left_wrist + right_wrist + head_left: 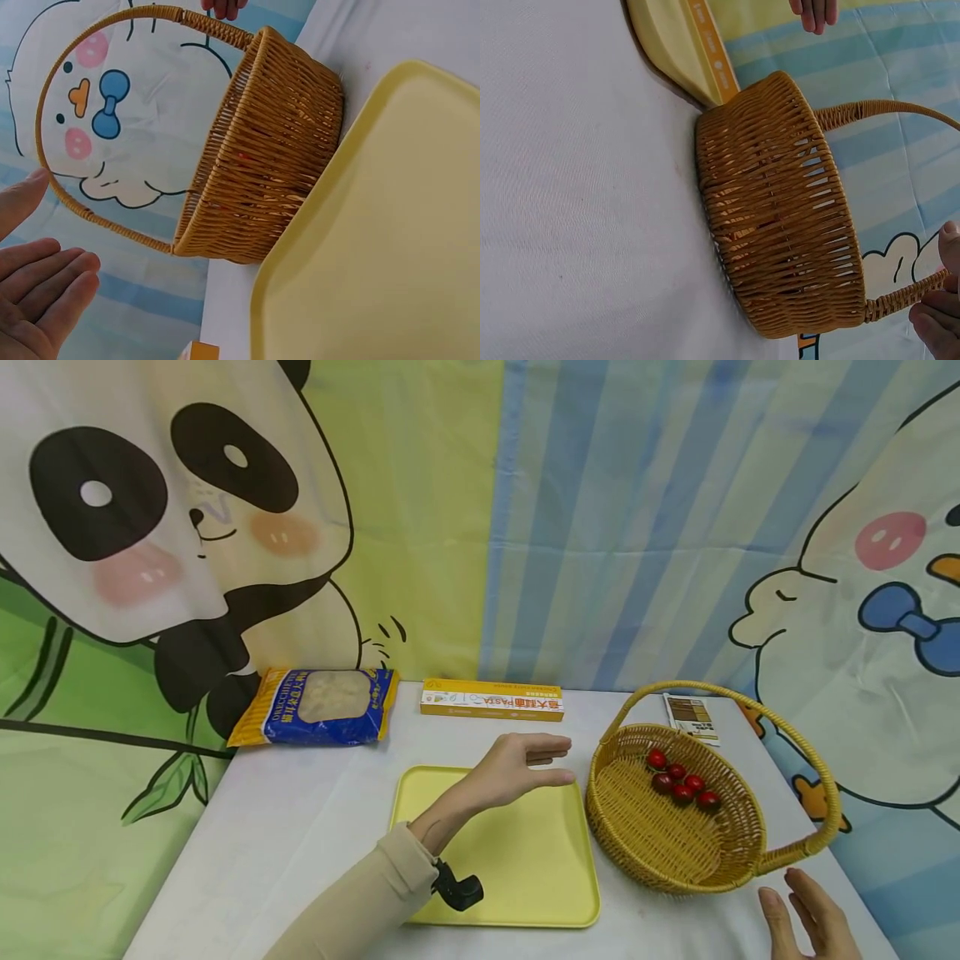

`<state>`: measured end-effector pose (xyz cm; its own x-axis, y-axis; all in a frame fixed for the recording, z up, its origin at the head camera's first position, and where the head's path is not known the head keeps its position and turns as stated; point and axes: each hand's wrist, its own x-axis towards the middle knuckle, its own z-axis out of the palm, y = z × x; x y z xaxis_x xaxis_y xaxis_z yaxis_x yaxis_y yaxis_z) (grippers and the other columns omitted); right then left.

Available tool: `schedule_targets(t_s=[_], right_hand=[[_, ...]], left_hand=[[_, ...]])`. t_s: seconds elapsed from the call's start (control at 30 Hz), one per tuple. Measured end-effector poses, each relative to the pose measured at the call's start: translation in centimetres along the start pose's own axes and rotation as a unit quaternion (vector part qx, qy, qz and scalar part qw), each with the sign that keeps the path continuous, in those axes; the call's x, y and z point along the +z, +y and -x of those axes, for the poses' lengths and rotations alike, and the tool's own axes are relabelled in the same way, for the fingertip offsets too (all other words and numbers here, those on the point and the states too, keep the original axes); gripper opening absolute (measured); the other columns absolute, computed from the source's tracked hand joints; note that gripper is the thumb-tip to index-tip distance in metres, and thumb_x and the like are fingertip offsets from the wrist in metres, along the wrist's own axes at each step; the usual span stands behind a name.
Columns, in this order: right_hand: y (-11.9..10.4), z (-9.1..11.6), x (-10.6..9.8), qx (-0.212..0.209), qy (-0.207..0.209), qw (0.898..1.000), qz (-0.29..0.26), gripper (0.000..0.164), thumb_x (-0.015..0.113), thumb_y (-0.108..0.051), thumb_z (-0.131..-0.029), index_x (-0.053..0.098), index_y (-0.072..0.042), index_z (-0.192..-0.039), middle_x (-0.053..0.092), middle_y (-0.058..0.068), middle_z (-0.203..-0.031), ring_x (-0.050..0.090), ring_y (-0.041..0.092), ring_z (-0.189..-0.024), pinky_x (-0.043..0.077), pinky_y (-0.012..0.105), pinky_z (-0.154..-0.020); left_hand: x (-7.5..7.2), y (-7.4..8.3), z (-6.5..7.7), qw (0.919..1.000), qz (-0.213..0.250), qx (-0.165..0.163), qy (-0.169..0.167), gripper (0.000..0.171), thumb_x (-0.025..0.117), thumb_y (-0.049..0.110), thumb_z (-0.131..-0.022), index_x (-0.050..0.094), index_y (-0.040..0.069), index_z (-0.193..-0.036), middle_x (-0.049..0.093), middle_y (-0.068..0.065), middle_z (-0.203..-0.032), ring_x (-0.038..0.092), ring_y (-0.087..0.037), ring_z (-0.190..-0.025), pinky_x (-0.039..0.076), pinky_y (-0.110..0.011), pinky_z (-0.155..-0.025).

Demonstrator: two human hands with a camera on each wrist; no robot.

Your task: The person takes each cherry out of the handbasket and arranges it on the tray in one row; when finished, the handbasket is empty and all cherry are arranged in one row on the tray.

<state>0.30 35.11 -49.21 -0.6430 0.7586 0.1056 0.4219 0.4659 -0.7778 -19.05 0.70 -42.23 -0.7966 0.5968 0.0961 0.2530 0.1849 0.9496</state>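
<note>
A round woven basket with a tall arched handle stands on the right of the table. Several dark red cherries lie inside it, toward the back. My left hand hovers over a yellow tray, left of the basket, thumb and fingers spread apart and holding nothing. Close to the handle's right end is my right hand, its thumb apart from its fingers. In the right wrist view the right hand overlaps the handle; contact cannot be told.
At the back left lies a blue and yellow food bag. A yellow pasta box sits behind the tray. Behind the basket is a small printed packet. A cartoon-printed curtain hangs along the table's far edge.
</note>
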Motion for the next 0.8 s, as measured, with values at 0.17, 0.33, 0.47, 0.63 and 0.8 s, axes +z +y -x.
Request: schedule_targets(t_s=[0.17,0.33,0.47,0.63,0.8], right_hand=[[-0.5,-0.2,0.0,-0.001,-0.005,1.000,-0.017,0.069,0.057,-0.040,-0.107,0.029,-0.017,-0.166,0.034,0.014,-0.168,0.034,0.032,-0.156,0.029,0.037,-0.128],[-1.4,-0.2,0.4,-0.013,0.021,0.999,-0.040,0.066,0.060,-0.032,-0.107,0.033,-0.014,-0.164,0.037,0.016,-0.166,0.037,0.032,-0.154,0.031,0.031,-0.126],[-1.8,-0.4,0.7,-0.017,0.035,0.998,-0.048,0.064,0.061,-0.027,-0.107,0.036,-0.015,-0.164,0.040,0.017,-0.164,0.040,0.032,-0.153,0.034,0.031,-0.124],[-2.0,-1.2,0.7,-0.016,0.043,0.998,-0.048,0.063,0.065,-0.028,-0.104,0.041,-0.019,-0.162,0.046,0.016,-0.161,0.047,0.027,-0.149,0.040,0.022,-0.116],[-2.2,-2.1,1.2,-0.038,0.056,0.997,-0.047,0.059,0.070,-0.027,-0.101,0.051,-0.018,-0.156,0.059,0.018,-0.150,0.058,0.010,-0.135,0.044,0.008,-0.101]], left_hand=[[0.2,0.0,-0.2,0.9999,-0.002,-0.012,-0.001,0.055,0.079,0.034,-0.096,0.063,0.016,-0.145,0.066,-0.004,-0.144,0.064,-0.023,-0.133,0.051,-0.031,-0.110],[0.5,0.0,-0.4,0.9999,0.006,-0.016,-0.005,0.055,0.079,0.032,-0.096,0.063,0.015,-0.146,0.066,-0.005,-0.145,0.063,-0.026,-0.134,0.051,-0.033,-0.111],[0.9,0.0,-0.9,0.9999,0.006,-0.011,-0.010,0.056,0.078,0.033,-0.096,0.063,0.014,-0.146,0.066,-0.004,-0.145,0.064,-0.022,-0.132,0.052,-0.029,-0.108],[1.2,0.0,-1.6,0.9995,0.020,-0.009,-0.022,0.057,0.078,0.033,-0.096,0.062,0.014,-0.147,0.065,-0.004,-0.145,0.064,-0.024,-0.133,0.053,-0.022,-0.104],[1.6,0.1,-2.3,0.9990,0.031,-0.014,-0.031,0.056,0.078,0.034,-0.096,0.062,0.016,-0.147,0.066,-0.003,-0.145,0.064,-0.023,-0.133,0.054,-0.022,-0.102]])
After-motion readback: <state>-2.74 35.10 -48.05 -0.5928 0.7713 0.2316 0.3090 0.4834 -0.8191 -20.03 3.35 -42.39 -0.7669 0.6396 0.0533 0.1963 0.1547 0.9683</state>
